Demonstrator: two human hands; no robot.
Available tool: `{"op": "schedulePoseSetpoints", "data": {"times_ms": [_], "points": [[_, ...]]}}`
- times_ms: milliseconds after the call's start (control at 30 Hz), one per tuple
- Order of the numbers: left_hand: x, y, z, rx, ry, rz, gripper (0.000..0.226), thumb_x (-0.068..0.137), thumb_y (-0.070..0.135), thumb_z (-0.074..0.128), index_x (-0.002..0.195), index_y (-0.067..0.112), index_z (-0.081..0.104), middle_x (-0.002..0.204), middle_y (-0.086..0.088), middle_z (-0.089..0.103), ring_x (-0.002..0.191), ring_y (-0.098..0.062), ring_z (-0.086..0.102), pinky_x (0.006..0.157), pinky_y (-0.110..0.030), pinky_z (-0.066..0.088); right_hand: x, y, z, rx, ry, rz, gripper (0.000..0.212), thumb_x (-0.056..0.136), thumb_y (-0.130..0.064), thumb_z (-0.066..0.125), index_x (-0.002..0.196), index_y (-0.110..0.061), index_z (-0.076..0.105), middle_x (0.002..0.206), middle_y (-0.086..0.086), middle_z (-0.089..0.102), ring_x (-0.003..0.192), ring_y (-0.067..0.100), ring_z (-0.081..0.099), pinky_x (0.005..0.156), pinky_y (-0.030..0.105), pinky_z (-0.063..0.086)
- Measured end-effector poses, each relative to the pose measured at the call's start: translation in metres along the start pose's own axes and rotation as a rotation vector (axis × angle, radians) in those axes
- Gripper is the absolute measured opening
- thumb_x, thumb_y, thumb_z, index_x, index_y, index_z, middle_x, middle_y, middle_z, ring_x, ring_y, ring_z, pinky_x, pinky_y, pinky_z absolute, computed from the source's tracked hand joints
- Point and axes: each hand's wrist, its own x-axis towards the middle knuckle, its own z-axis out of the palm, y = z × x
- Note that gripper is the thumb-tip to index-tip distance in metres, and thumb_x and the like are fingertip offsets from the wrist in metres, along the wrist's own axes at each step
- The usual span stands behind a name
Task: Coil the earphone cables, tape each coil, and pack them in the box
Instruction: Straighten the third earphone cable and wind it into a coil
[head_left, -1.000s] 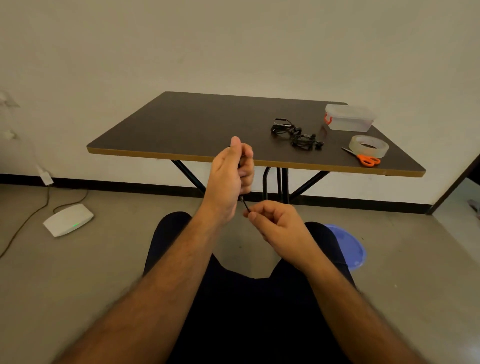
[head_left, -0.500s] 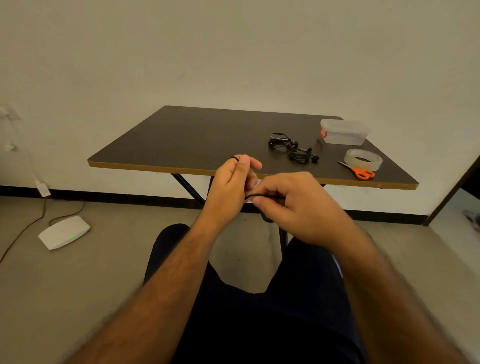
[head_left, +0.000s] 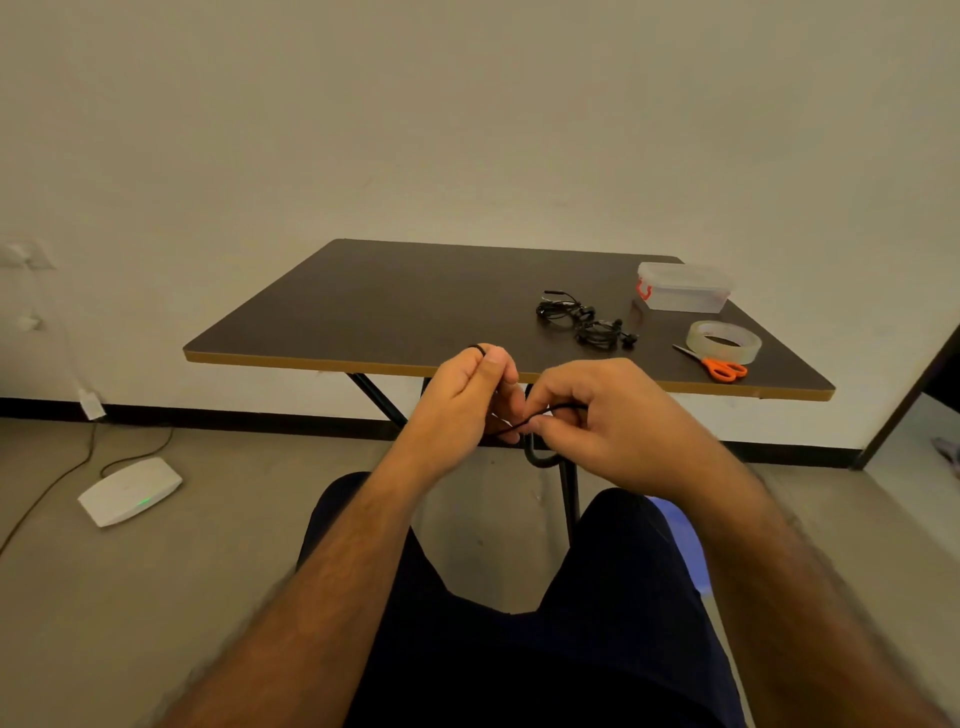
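Observation:
In front of the table's near edge, my left hand (head_left: 470, 395) is closed around a black earphone cable (head_left: 550, 412); a loop of it shows over my fingers. My right hand (head_left: 597, 415) pinches the same cable's free end just to the right, almost touching the left hand. Two coiled black earphones (head_left: 582, 319) lie on the dark table (head_left: 395, 306) toward the right. Behind them stands a clear plastic box (head_left: 683, 287) with a red clip, lid on. A roll of clear tape (head_left: 723, 341) and orange-handled scissors (head_left: 719, 366) lie near the table's right front.
I sit with my legs under the table's front edge, and black table legs (head_left: 569, 483) stand between my knees. A white router (head_left: 130, 491) with a cord lies on the floor at left. A blue round object (head_left: 685, 540) shows behind my right forearm.
My right hand rose from below and came against my left hand, bringing the cable's end across. The view tilted down slightly, then steadied.

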Motion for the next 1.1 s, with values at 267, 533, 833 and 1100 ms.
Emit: {"op": "schedulePoseSetpoints", "data": {"times_ms": [267, 533, 833, 1100], "points": [[-0.001, 0.002, 0.004, 0.104, -0.114, -0.028, 0.038, 0.107, 0.031, 0.031, 0.087, 0.009, 0.054, 0.06, 0.001, 0.056, 0.051, -0.013, 0.052, 0.049, -0.027, 0.046, 0.001, 0.001, 0.0, 0.028, 0.083, -0.054, 0.011, 0.09, -0.018, 0.064, 0.094, -0.025, 0.072, 0.083, -0.017, 0.063, 0.081, 0.003, 0.058, 0.069, 0.019, 0.049], [-0.004, 0.002, 0.014, -0.481, -0.37, -0.335, 0.045, 0.097, 0.054, 0.031, 0.068, 0.022, 0.045, 0.054, 0.008, 0.027, 0.043, -0.004, 0.019, 0.041, -0.019, 0.014, 0.012, 0.014, -0.007, 0.461, 0.166, -0.074, 0.023, 0.088, 0.013, 0.053, 0.096, -0.006, 0.064, 0.079, -0.01, 0.069, 0.073, 0.007, 0.069, 0.069, 0.019, 0.053], [-0.003, 0.008, 0.017, -0.829, -0.55, -0.303, 0.036, 0.095, 0.047, 0.042, 0.068, 0.025, 0.048, 0.055, 0.008, 0.022, 0.043, -0.005, 0.014, 0.039, -0.018, 0.013, 0.015, 0.037, 0.029, 0.836, 0.236, 0.071, 0.012, 0.091, -0.016, 0.065, 0.091, -0.004, 0.069, 0.088, 0.036, 0.06, 0.076, 0.036, 0.056, 0.069, 0.055, 0.047], [-0.001, 0.013, 0.015, -0.778, -0.083, -0.143, 0.031, 0.095, 0.043, 0.04, 0.077, 0.019, 0.049, 0.055, 0.007, 0.034, 0.041, -0.003, 0.027, 0.038, -0.017, 0.02, -0.025, 0.029, 0.078, 0.797, -0.003, 0.215, 0.019, 0.101, -0.015, 0.051, 0.106, -0.017, 0.069, 0.075, 0.004, 0.068, 0.061, 0.02, 0.061, 0.059, 0.03, 0.052]]}}
